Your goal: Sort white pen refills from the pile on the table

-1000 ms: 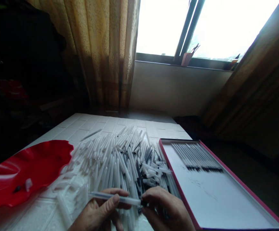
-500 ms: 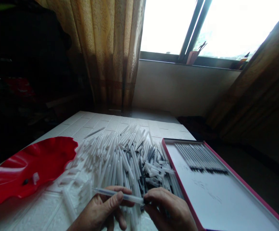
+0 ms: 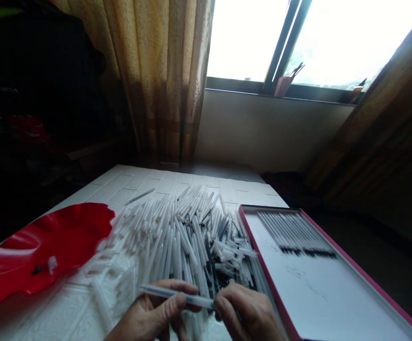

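My left hand (image 3: 152, 317) grips a clear pen tube (image 3: 163, 293) that lies crosswise at the bottom centre of the head view. My right hand (image 3: 246, 315) pinches the right end of that same tube, where a dark tip shows. Both hands hover just in front of a large pile of white pen tubes and refills (image 3: 184, 234) spread over the white table (image 3: 156, 182).
A red wavy-edged dish (image 3: 71, 232) holding two small bits lies at the left. A shallow pink-rimmed box (image 3: 344, 308) at the right holds a row of finished refills (image 3: 294, 234). One loose tube (image 3: 139, 195) lies beyond the pile. Curtains and a window stand behind.
Both hands have slid slightly down and toward me with the tube held between them. The view shifted a little; nothing else on the table moved.
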Motion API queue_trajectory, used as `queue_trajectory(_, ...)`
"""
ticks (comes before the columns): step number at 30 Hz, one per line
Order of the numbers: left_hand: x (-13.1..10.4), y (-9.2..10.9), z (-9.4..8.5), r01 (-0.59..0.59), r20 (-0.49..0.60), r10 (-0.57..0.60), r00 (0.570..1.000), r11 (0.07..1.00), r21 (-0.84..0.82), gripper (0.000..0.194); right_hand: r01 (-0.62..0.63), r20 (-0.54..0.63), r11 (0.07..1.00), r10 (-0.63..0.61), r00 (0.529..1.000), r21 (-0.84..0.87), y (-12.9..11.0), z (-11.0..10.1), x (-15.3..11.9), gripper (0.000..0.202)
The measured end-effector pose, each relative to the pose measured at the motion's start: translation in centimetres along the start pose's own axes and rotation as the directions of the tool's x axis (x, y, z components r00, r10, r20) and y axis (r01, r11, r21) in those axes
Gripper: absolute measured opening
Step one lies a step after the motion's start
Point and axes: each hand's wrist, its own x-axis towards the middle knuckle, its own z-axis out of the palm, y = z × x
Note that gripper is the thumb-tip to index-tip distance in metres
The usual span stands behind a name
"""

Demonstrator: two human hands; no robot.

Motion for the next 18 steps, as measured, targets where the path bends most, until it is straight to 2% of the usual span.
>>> queue_trajectory(4,0.3,0.0,-0.2,0.004,0.015,-0.003,1.000,1.000,-0.015,0.055,-0.045,0.040,0.996,0.042,0.998,0.073,0.0,0.1,-0.1,0.058)
queue_trajectory(6,0.3,0.3,-0.1,0.009,-0.002,-0.009,1.000,1.000,-0.022,0.055,-0.066,0.018,0.993,0.065,0.998,0.100,-0.1,0.2,-0.2,0.046)
queue_trajectory(10,0.1,0.9,0.1,0.016,-0.034,-0.017,0.999,0.999,-0.041,0.054,-0.075,-0.061,0.987,0.084,0.995,0.143,-0.1,0.5,-0.5,0.009)
queue_trajectory(14,0.2,0.9,0.1,0.020,-0.031,-0.022,0.999,0.999,-0.047,0.054,-0.003,-0.074,0.992,0.012,0.997,0.123,0.1,0.5,-0.4,0.008)
queue_trajectory(18,0.3,0.7,0.0,0.015,-0.021,-0.016,1.000,0.999,-0.035,0.054,0.013,-0.055,0.997,-0.008,0.998,0.082,0.2,0.1,-0.2,0.009)
